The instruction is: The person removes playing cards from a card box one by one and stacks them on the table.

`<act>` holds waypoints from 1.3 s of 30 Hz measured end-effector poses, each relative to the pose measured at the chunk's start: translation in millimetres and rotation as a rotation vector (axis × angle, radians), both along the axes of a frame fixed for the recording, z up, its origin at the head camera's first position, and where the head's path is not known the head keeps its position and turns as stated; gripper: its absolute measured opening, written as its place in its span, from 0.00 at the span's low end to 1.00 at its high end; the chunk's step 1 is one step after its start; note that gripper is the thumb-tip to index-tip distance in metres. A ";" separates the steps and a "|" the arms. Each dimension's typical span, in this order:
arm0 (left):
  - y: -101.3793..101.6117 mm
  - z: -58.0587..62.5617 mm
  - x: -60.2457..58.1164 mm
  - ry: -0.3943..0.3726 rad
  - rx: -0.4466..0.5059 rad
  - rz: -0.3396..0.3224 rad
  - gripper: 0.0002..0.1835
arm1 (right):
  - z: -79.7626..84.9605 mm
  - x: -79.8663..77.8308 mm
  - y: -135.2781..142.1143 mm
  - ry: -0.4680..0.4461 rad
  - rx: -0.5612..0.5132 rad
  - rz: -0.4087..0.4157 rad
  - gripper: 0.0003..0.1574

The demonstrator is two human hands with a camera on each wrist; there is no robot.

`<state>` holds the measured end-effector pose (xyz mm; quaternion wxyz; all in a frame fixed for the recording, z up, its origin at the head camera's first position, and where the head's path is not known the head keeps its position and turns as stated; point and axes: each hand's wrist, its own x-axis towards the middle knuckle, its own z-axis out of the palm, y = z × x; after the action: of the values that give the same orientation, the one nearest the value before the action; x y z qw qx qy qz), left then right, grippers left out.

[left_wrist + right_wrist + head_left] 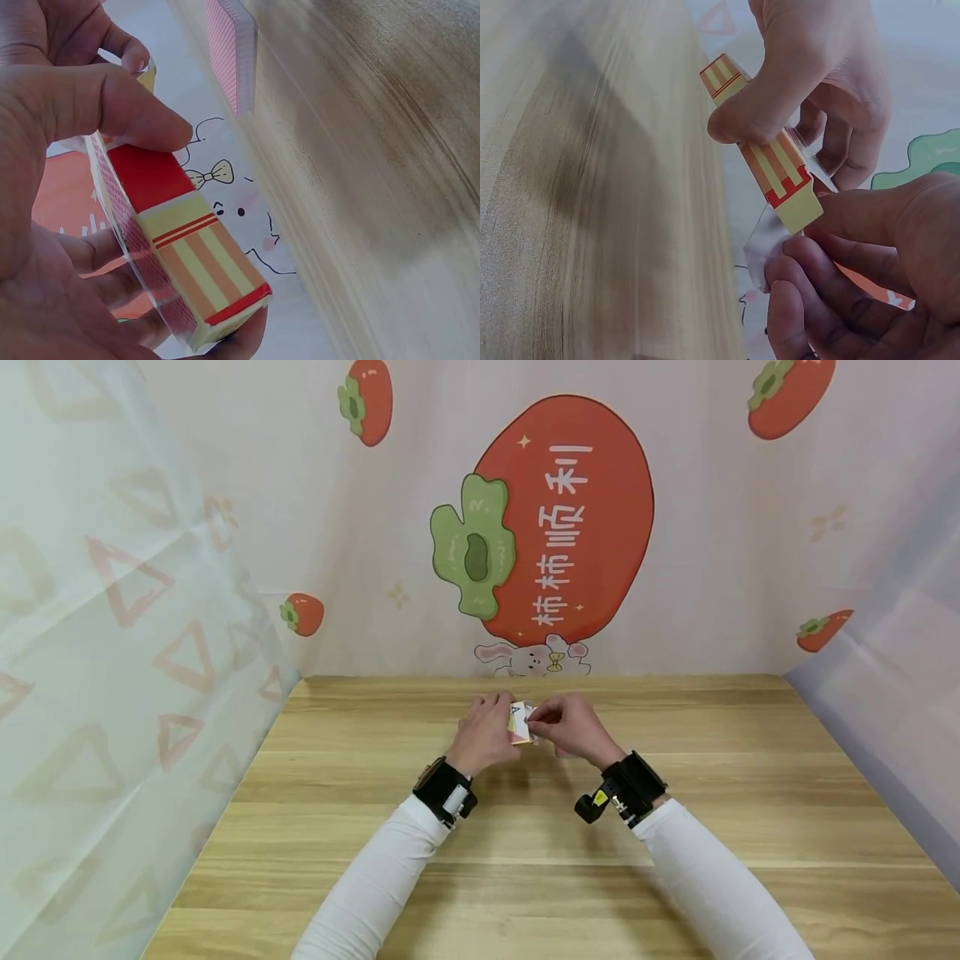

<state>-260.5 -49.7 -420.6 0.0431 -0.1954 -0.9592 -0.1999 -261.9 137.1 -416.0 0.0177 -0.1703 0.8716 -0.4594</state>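
Over the far part of the table, my left hand (486, 735) grips a playing-card box (519, 724). The box has a white face with a black "A". Red, cream and orange stripes run along its narrow side (206, 259), where the left thumb (142, 112) presses. Fingers of my right hand (576, 728) pinch the end of the box, at its pale yellow flap (801, 210). A piece of clear film (761, 244) sticks out beside the right fingertips. The box's inside is hidden.
A stack of pink-patterned cards (234, 56) stands on the wooden table (525, 893), mostly behind my right hand in the head view. A printed cloth (705, 568) hangs at the table's back edge, and another drape (142, 693) at the left.
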 end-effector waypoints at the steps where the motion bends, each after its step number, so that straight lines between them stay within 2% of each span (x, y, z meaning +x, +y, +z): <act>1: -0.1 0.4 0.2 -0.003 -0.008 -0.006 0.39 | -0.2 0.1 -0.3 -0.004 -0.001 0.000 0.06; 8: -2.0 3.3 1.8 -0.022 -0.057 -0.040 0.39 | -2.1 1.0 -3.9 -0.039 -0.022 -0.028 0.06; 17: -4.9 5.7 4.3 -0.078 -0.090 -0.049 0.39 | -5.8 2.5 -8.3 -0.078 -0.058 -0.045 0.05; 24: -6.0 6.3 5.0 -0.066 -0.069 -0.034 0.36 | -9.6 2.0 -10.7 -0.070 -0.063 -0.035 0.04; 28: -5.7 7.3 5.1 -0.056 -0.046 -0.021 0.35 | -10.9 1.2 -10.5 -0.063 -0.038 -0.057 0.05; 39: -6.3 8.4 5.7 -0.038 -0.018 -0.023 0.33 | -10.6 1.9 -8.2 -0.116 -0.017 -0.077 0.06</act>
<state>-254.8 -56.0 -412.2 0.0205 -0.2030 -0.9593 -0.1954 -260.0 129.0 -426.6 0.0492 -0.1101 0.8711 -0.4761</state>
